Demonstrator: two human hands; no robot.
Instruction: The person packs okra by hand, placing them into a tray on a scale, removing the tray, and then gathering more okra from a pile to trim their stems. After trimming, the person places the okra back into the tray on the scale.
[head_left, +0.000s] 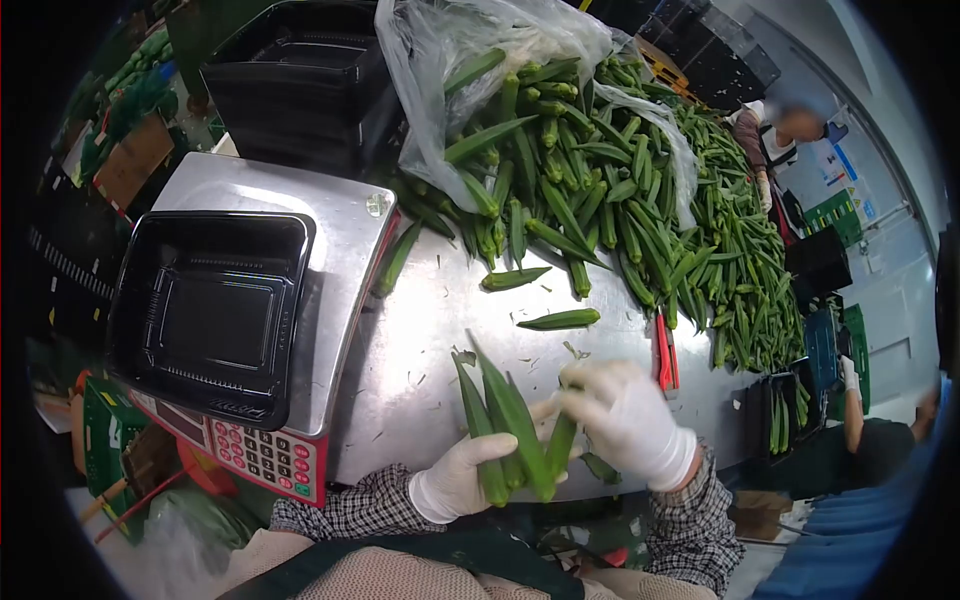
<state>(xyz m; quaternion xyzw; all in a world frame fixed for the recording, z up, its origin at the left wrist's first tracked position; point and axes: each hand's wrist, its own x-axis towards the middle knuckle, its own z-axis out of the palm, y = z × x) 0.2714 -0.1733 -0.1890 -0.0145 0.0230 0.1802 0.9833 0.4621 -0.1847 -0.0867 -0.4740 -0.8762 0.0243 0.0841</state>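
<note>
Several green okra pods [512,420] stand fanned out in my left hand [462,480], which wears a white glove and grips them near their lower ends. My right hand [635,425], also gloved, has its fingers bent over the top of another okra pod [562,445] beside the bunch. Its fingertips partly hide that pod. Just beyond my hands, a single okra pod [558,320] lies on the metal table [420,340]. Red-handled scissors [664,355], or a similar tool, rest near my right hand.
A large okra heap [740,270] spills from a clear plastic bag [430,110]. On the left, a black tray [300,300] sits on a weighing scale [345,200]; stacked black trays [290,95] stand behind. A co-worker [785,140] is at the far right; another person's arm [853,410] shows nearer.
</note>
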